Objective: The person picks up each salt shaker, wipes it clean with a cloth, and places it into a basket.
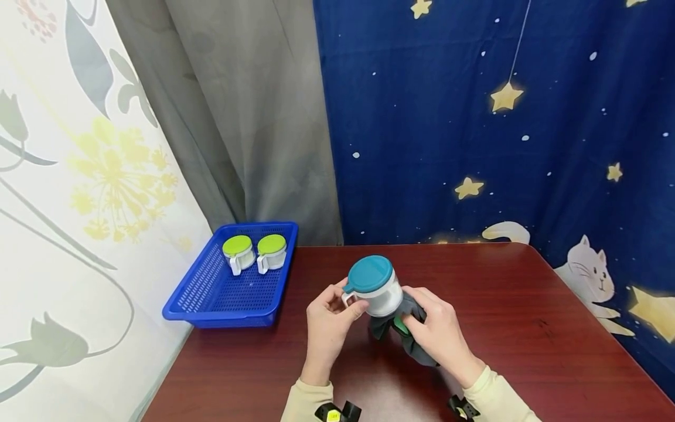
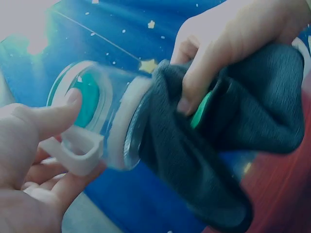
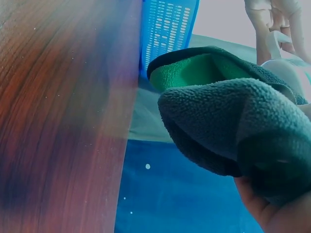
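A clear jar (image 1: 383,298) with a teal lid (image 1: 371,274) and a white handle is held tilted above the table. My left hand (image 1: 332,315) grips it, thumb and fingers about the handle (image 2: 82,154) and lid side. In my right hand (image 1: 440,324) is a bunched cloth (image 1: 416,350), dark grey on one face and green on the other. The left wrist view shows the cloth (image 2: 189,160) pressed against the jar's base, the thumb pinching a fold of it. Cloth covers part of the right fingers.
A blue plastic basket (image 1: 197,319) stands at the table's back left. Inside are two jars with lime-green lids (image 1: 237,245) and white handles. The dark red wooden table (image 1: 506,305) reaches back to a grey curtain (image 1: 274,117) and a blue starry curtain (image 1: 422,129).
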A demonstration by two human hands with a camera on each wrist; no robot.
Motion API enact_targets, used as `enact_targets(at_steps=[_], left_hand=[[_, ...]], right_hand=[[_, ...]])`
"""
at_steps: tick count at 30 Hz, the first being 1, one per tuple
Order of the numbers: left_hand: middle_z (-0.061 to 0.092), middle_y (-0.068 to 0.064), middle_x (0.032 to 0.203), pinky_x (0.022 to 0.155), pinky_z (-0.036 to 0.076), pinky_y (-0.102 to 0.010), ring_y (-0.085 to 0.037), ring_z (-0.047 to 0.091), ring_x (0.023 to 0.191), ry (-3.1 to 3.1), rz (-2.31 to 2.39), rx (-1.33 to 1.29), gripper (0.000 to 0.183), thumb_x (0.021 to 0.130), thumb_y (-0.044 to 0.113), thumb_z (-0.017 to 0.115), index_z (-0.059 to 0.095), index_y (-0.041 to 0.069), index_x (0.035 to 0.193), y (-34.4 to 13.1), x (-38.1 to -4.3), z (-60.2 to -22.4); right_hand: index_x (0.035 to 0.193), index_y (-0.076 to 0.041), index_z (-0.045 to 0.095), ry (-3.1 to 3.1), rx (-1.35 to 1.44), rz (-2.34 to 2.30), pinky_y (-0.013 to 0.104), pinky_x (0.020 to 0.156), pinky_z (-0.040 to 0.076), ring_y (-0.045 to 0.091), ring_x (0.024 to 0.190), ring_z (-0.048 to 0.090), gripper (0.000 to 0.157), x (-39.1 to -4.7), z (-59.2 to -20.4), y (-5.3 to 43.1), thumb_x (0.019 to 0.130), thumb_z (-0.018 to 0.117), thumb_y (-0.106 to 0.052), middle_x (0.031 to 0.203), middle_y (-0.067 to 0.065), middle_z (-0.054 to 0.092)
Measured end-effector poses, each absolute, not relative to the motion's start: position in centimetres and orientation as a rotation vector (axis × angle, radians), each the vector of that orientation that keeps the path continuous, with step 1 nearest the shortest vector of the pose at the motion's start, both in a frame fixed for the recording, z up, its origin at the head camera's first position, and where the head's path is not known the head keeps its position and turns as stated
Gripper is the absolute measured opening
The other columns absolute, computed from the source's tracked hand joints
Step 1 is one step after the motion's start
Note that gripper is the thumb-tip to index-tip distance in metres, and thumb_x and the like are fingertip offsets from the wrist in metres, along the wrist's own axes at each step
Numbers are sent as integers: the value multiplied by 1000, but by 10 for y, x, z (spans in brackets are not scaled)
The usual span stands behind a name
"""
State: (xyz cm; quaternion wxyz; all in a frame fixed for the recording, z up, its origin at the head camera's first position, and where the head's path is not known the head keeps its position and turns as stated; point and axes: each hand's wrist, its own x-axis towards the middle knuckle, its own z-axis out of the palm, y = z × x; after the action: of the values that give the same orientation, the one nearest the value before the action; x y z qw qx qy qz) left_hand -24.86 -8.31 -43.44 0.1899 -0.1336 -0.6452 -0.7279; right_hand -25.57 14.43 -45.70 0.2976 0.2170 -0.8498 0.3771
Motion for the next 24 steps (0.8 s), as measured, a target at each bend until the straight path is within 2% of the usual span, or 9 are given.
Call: enact_targets(at_steps=[6, 11, 14, 20, 24], left_hand=[[68, -8, 123, 65, 60, -40, -26, 74, 92, -1783, -2042, -250, 38, 72, 25, 93, 61, 5, 75, -79, -247, -435], [69, -5, 122, 69, 60, -36, -21, 73, 93, -1818, -1955, -196, 38, 70, 30, 93, 64, 7, 74, -78, -248, -436], [70, -2, 121, 70, 60, -34, -18, 73, 94, -1844, -1882, -171, 37, 70, 34, 93, 65, 10, 74, -77, -247, -436], [70, 1, 119, 71, 60, -32, -15, 72, 93, -1877, -1739, -204, 33, 71, 32, 93, 66, 14, 74, -72, -246, -436], [71, 1, 118, 68, 60, -31, -14, 72, 88, -1889, -1646, -233, 30, 72, 31, 93, 66, 15, 74, -67, -244, -434]], right_hand=[[125, -25, 68, -2267, 591, 930, 36, 76, 56, 5, 91, 62, 48, -258, -457, 149, 81, 81, -11, 113, -13, 65], [126, -23, 68, -2243, 551, 855, 41, 79, 56, 10, 97, 64, 51, -257, -448, 158, 78, 79, -8, 118, -10, 66], [128, -24, 68, -2203, 517, 829, 36, 80, 54, 9, 98, 64, 54, -255, -438, 163, 77, 77, -7, 120, -11, 65], [130, -22, 68, -2070, 573, 824, 20, 88, 45, 11, 103, 64, 59, -244, -411, 160, 75, 69, -3, 124, -8, 65], [129, -17, 69, -1968, 647, 782, 20, 93, 45, 17, 105, 65, 60, -235, -398, 148, 71, 69, -2, 125, -2, 66]])
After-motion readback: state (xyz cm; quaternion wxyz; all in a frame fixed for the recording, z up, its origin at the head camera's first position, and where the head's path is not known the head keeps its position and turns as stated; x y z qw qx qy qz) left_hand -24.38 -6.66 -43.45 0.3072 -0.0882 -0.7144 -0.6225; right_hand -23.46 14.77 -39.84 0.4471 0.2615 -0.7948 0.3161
